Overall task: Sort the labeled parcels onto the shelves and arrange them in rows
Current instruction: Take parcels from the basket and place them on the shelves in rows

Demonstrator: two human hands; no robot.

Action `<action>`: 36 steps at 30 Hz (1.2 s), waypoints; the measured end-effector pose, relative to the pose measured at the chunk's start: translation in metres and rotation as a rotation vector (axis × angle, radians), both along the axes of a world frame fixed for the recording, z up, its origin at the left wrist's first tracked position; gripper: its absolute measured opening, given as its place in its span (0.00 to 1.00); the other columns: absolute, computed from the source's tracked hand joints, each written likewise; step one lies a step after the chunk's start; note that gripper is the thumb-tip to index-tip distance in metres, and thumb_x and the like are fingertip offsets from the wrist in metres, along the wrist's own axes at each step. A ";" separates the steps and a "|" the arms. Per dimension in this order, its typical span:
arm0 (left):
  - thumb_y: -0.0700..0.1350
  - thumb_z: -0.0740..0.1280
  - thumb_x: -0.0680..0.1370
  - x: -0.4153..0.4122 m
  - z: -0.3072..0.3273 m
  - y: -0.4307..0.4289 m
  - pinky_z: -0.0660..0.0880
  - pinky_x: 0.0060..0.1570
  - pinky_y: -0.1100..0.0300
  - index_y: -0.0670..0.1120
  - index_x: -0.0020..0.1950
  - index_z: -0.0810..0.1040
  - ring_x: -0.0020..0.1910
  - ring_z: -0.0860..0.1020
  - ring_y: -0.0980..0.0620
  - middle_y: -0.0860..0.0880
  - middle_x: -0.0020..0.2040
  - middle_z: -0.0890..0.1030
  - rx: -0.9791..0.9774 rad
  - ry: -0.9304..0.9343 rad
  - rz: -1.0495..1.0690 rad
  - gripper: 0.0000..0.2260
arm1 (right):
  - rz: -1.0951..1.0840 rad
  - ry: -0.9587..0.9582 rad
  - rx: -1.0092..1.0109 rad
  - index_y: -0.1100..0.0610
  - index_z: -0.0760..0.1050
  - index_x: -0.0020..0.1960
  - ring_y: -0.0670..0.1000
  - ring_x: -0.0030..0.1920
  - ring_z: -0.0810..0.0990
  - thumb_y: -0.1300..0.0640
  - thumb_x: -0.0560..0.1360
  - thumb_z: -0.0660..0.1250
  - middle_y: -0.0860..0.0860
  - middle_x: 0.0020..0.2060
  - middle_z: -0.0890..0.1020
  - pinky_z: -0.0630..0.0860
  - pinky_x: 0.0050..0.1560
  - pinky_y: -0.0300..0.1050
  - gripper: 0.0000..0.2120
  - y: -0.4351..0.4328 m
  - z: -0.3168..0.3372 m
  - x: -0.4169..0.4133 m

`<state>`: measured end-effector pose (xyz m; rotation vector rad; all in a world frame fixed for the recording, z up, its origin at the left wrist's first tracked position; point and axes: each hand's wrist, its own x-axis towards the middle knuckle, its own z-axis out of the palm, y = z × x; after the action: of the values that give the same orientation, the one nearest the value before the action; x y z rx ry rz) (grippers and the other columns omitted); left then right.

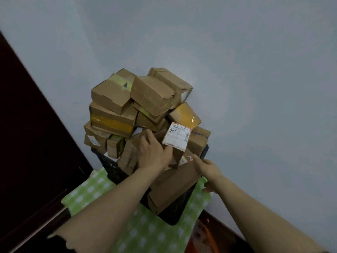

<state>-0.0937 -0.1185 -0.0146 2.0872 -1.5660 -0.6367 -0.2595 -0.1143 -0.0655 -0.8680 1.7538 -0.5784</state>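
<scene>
Parcels [151, 92] of brown cardboard lie heaped against the wall, above a green checked cloth [87, 194], in a black crate [109, 165]. Our left hand [153, 154] grips a white-labelled parcel [177, 136] at the heap's front. Our right hand [209, 172] holds nothing, its forefinger touching a small sticker [190, 158] on a lower box [175, 187].
</scene>
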 end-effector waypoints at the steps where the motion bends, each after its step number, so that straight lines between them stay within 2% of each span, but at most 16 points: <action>1: 0.52 0.61 0.78 0.002 0.000 0.007 0.57 0.71 0.46 0.45 0.78 0.42 0.76 0.51 0.40 0.42 0.78 0.47 0.024 0.063 0.118 0.36 | 0.032 0.033 0.015 0.56 0.64 0.72 0.63 0.62 0.73 0.32 0.72 0.61 0.56 0.69 0.69 0.78 0.54 0.59 0.37 -0.004 -0.001 -0.001; 3: 0.53 0.61 0.79 0.015 -0.021 0.017 0.58 0.70 0.48 0.45 0.78 0.47 0.75 0.53 0.41 0.43 0.78 0.48 0.169 0.260 0.372 0.34 | 0.056 0.073 0.050 0.61 0.67 0.68 0.62 0.53 0.77 0.32 0.71 0.63 0.58 0.65 0.72 0.81 0.48 0.58 0.38 -0.009 -0.002 -0.003; 5: 0.58 0.64 0.74 0.022 -0.036 0.027 0.64 0.69 0.52 0.44 0.77 0.57 0.68 0.65 0.40 0.42 0.75 0.59 0.349 0.506 0.529 0.36 | 0.030 0.012 0.063 0.63 0.68 0.66 0.62 0.49 0.78 0.35 0.70 0.68 0.60 0.63 0.72 0.82 0.41 0.56 0.37 -0.011 -0.002 -0.004; 6: 0.57 0.66 0.73 0.024 -0.042 0.033 0.69 0.66 0.53 0.44 0.72 0.67 0.57 0.74 0.42 0.41 0.71 0.67 0.399 0.619 0.545 0.31 | 0.004 -0.037 0.056 0.63 0.67 0.65 0.63 0.49 0.79 0.38 0.70 0.70 0.60 0.62 0.72 0.82 0.38 0.56 0.36 -0.012 -0.002 -0.003; 8: 0.47 0.62 0.80 0.023 -0.046 0.050 0.76 0.48 0.51 0.48 0.53 0.74 0.37 0.72 0.46 0.43 0.50 0.76 0.522 0.807 0.532 0.05 | -0.019 -0.084 0.042 0.64 0.67 0.63 0.64 0.48 0.80 0.41 0.69 0.72 0.62 0.59 0.75 0.81 0.32 0.54 0.34 -0.010 -0.001 -0.004; 10: 0.42 0.60 0.81 0.023 -0.064 0.063 0.76 0.40 0.48 0.43 0.50 0.74 0.39 0.75 0.44 0.44 0.43 0.75 0.660 0.893 0.523 0.04 | -0.005 -0.092 0.022 0.64 0.69 0.58 0.63 0.42 0.82 0.43 0.69 0.72 0.62 0.50 0.78 0.81 0.30 0.52 0.30 -0.005 0.002 -0.008; 12: 0.39 0.62 0.79 0.022 -0.068 0.079 0.76 0.38 0.50 0.41 0.52 0.74 0.44 0.78 0.43 0.42 0.46 0.77 0.712 0.950 0.496 0.04 | 0.006 -0.082 0.019 0.64 0.70 0.52 0.62 0.38 0.82 0.45 0.70 0.72 0.61 0.43 0.78 0.81 0.30 0.51 0.24 0.003 0.003 -0.014; 15: 0.37 0.65 0.77 0.023 -0.068 0.091 0.75 0.38 0.51 0.42 0.48 0.71 0.51 0.78 0.41 0.42 0.49 0.73 0.719 1.072 0.487 0.03 | -0.006 -0.087 0.038 0.62 0.70 0.45 0.61 0.39 0.81 0.49 0.73 0.68 0.60 0.42 0.77 0.80 0.28 0.49 0.16 0.018 0.002 -0.022; 18: 0.38 0.67 0.77 0.031 -0.053 0.113 0.77 0.35 0.53 0.39 0.55 0.73 0.45 0.78 0.41 0.40 0.50 0.75 0.803 1.180 0.423 0.08 | 0.017 -0.069 0.083 0.60 0.70 0.47 0.58 0.40 0.79 0.48 0.74 0.64 0.59 0.42 0.77 0.76 0.26 0.42 0.14 0.040 0.003 -0.026; 20: 0.35 0.67 0.76 0.046 -0.051 0.131 0.80 0.34 0.50 0.37 0.65 0.66 0.44 0.79 0.38 0.36 0.52 0.75 0.807 1.233 0.437 0.18 | 0.081 -0.031 0.115 0.58 0.71 0.46 0.56 0.38 0.77 0.48 0.75 0.63 0.58 0.40 0.77 0.73 0.29 0.41 0.12 0.061 0.006 -0.025; 22: 0.31 0.66 0.75 0.067 -0.049 0.156 0.79 0.42 0.44 0.37 0.69 0.60 0.44 0.79 0.37 0.35 0.50 0.76 0.789 1.184 0.439 0.25 | 0.174 0.008 0.145 0.57 0.72 0.46 0.55 0.39 0.77 0.49 0.74 0.65 0.57 0.41 0.78 0.73 0.31 0.41 0.12 0.086 0.009 -0.021; 24: 0.29 0.65 0.75 0.089 -0.042 0.185 0.76 0.49 0.43 0.36 0.64 0.67 0.44 0.79 0.39 0.37 0.45 0.78 0.751 1.100 0.396 0.19 | 0.265 -0.010 0.171 0.58 0.74 0.48 0.54 0.38 0.77 0.50 0.74 0.67 0.57 0.40 0.78 0.74 0.30 0.40 0.11 0.111 0.014 -0.009; 26: 0.28 0.63 0.75 0.113 -0.037 0.213 0.74 0.51 0.44 0.36 0.52 0.75 0.42 0.78 0.41 0.39 0.42 0.79 0.704 1.059 0.387 0.08 | 0.325 -0.074 0.173 0.58 0.74 0.48 0.52 0.35 0.77 0.52 0.75 0.67 0.56 0.37 0.77 0.74 0.31 0.41 0.09 0.134 0.018 0.012; 28: 0.27 0.63 0.74 0.141 -0.034 0.241 0.75 0.50 0.46 0.37 0.47 0.76 0.42 0.77 0.42 0.40 0.42 0.79 0.637 1.058 0.406 0.07 | 0.361 -0.141 0.155 0.57 0.74 0.49 0.53 0.38 0.78 0.53 0.76 0.66 0.55 0.39 0.79 0.74 0.37 0.44 0.07 0.152 0.021 0.039; 32: 0.32 0.67 0.74 0.195 -0.021 0.297 0.76 0.51 0.50 0.41 0.50 0.79 0.36 0.76 0.49 0.44 0.41 0.80 0.442 1.105 0.444 0.08 | 0.432 -0.311 0.092 0.57 0.75 0.52 0.53 0.44 0.79 0.56 0.75 0.69 0.54 0.45 0.81 0.75 0.43 0.47 0.08 0.175 0.028 0.099; 36: 0.33 0.68 0.75 0.245 0.005 0.356 0.79 0.39 0.55 0.41 0.53 0.79 0.43 0.81 0.50 0.46 0.39 0.85 0.165 1.054 0.547 0.08 | 0.724 -0.363 0.094 0.55 0.80 0.47 0.50 0.40 0.74 0.57 0.63 0.77 0.54 0.42 0.78 0.72 0.42 0.42 0.14 0.192 0.044 0.160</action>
<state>0.1517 0.2371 -0.0098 1.6534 -0.3531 -1.3539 -0.0995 0.0777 -0.0213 -1.1623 1.0283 -0.1506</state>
